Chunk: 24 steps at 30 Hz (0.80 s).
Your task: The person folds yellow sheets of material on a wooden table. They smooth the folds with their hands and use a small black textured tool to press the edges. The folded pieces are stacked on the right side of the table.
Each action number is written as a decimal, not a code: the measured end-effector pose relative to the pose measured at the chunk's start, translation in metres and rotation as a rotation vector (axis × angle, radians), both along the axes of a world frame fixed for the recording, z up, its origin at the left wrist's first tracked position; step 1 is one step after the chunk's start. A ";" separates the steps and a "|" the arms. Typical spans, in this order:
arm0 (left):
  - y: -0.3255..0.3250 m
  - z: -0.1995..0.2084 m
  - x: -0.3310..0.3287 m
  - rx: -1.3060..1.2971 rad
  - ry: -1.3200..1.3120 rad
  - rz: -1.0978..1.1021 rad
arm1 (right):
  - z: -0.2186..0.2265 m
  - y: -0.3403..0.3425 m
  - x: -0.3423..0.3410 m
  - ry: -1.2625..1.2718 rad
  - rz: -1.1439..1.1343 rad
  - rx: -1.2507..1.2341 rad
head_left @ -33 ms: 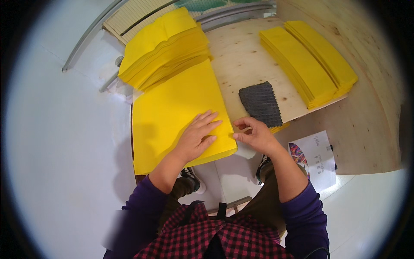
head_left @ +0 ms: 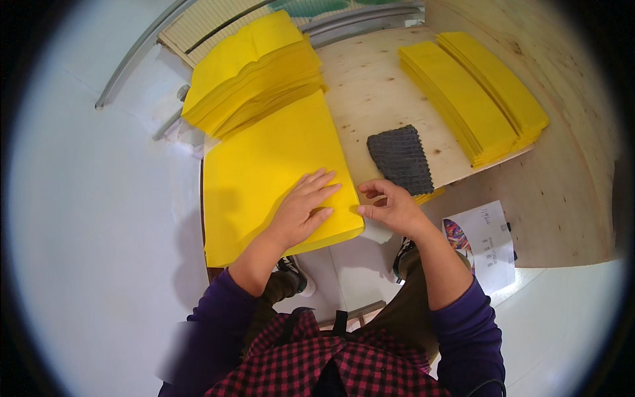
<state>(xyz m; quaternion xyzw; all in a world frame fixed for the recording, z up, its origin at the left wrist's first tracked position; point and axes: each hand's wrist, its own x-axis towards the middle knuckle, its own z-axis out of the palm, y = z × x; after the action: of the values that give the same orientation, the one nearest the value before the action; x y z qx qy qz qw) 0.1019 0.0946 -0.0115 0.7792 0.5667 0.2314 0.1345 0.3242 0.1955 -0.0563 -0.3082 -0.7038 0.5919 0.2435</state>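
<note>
A broad stack of yellow sheets [head_left: 264, 159], soft and cloth-like, lies at the left of the wooden table. My left hand [head_left: 301, 208] rests flat on top of it near the right edge, fingers stretched and a little spread. At that edge is my right hand [head_left: 393, 208], its thumb tip close to or touching the sheets' side. The fingers of this hand are loosely bent, with a gap between thumb and forefinger and nothing visible in them. Just beyond it lies a dark grey ribbed cloth [head_left: 401, 159] on the table.
A thick folded pile of yellow sheets [head_left: 254, 79] sits at the far end of the stack. Two narrow yellow piles [head_left: 463, 99] lie at the far right beside a wooden panel [head_left: 569, 132]. Below the table's right edge is a white box [head_left: 481, 245] with a colourful print.
</note>
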 end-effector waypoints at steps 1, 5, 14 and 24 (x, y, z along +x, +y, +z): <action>0.000 -0.001 0.000 0.005 -0.005 0.000 | 0.000 -0.001 0.000 -0.011 0.012 -0.003; 0.000 -0.003 -0.001 0.018 -0.014 0.002 | -0.002 -0.004 0.000 -0.050 0.067 -0.025; 0.000 -0.007 -0.002 0.025 -0.008 0.006 | -0.010 -0.003 0.000 0.031 0.179 -0.228; 0.001 -0.006 -0.003 0.030 -0.060 0.011 | -0.010 0.000 -0.007 0.115 0.169 -0.445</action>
<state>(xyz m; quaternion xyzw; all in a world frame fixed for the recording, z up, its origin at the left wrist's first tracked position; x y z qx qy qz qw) 0.0985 0.0957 -0.0174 0.7707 0.5632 0.2638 0.1382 0.3173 0.1955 -0.0667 -0.2601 -0.5643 0.7673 0.1589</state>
